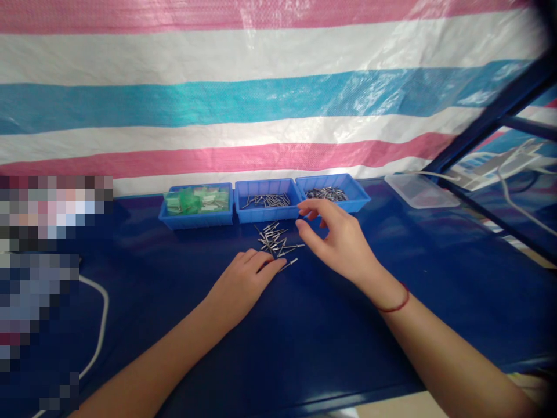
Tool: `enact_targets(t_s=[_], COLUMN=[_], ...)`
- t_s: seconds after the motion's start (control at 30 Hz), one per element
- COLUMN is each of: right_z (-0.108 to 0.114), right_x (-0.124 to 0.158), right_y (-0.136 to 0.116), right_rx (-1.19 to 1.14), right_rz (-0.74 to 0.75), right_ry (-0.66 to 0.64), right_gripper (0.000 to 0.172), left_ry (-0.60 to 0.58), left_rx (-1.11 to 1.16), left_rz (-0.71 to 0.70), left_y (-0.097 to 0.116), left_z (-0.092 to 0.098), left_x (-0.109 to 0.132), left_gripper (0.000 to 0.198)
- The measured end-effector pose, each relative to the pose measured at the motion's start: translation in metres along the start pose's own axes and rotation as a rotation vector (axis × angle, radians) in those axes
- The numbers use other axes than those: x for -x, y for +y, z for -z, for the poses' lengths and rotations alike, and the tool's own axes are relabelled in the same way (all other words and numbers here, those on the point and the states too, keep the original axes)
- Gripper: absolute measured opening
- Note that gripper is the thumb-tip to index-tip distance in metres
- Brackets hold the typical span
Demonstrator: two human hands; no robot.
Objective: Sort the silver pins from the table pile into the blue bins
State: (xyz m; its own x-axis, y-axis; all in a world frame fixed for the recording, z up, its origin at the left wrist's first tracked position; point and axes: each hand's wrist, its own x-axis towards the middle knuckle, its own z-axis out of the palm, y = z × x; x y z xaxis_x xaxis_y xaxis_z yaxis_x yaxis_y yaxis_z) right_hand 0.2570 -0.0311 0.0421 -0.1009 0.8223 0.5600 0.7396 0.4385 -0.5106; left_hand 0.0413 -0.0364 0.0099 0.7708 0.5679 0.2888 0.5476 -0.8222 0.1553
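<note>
Loose pop rivets (pixel 273 238) sit at 1 o'clock from the left hand (pixel 248 278); can't tell if its curled grip has any. The right hand (pixel 343 241) is half-spread, looks empty. Sloppy sweep could scatter them imo.

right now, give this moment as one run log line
left hand: at loose metal pins | right hand: open, beside pins | blue bins: three, in a row beyond pins
</note>
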Motion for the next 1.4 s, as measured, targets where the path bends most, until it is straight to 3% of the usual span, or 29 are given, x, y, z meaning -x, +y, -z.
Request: enact_targets(t_s=[0.13, 0.27, 0.33, 0.53, 0.7, 1.0, 1.4], right_z=[-0.001, -0.016, -0.024, -0.031, -0.028, -0.019, -0.019], right_x=[0.005, 0.012, 0.016, 0.018, 0.019, 0.016, 0.017], right_y=[-0.013, -0.022, -0.023, -0.023, -0.026, -0.032, -0.034], right_rx=[-0.025, -0.052, -0.066, -0.332, -0.496, -0.569, -0.56], right_rz=[0.037, 0.083, 0.094, -0.029, -0.11, -0.044, 0.011], right_ry=[-0.12, -0.322, -0.353, -0.224, -0.134, -0.167, -0.162], right_gripper=[0.011, 0.011, 0.013, 0.011, 0.01, 0.011, 0.015], left_ry=[0.136, 0.183, 0.216, 0.353, 0.356, 0.312, 0.249], left_rx=[0.211, 0.462, 0.58, 1.148, 1.415, 1.551, 1.416], left_rz=[0.125, 0.216, 0.294, 0.632, 0.759, 0.79, 0.705], left_y=[-0.005, -0.009, -0.01, -0.004, 0.004, 0.009, 0.009], left_z=[0.005, 0.011, 0.011, 0.008, 0.009, 0.011, 0.015], left_x=[-0.001, -0.002, -0.003, -0.005, -0.006, -0.005, -0.006], left_gripper=[0.034, 0.025, 0.02, 0.02, 0.023, 0.022, 0.025])
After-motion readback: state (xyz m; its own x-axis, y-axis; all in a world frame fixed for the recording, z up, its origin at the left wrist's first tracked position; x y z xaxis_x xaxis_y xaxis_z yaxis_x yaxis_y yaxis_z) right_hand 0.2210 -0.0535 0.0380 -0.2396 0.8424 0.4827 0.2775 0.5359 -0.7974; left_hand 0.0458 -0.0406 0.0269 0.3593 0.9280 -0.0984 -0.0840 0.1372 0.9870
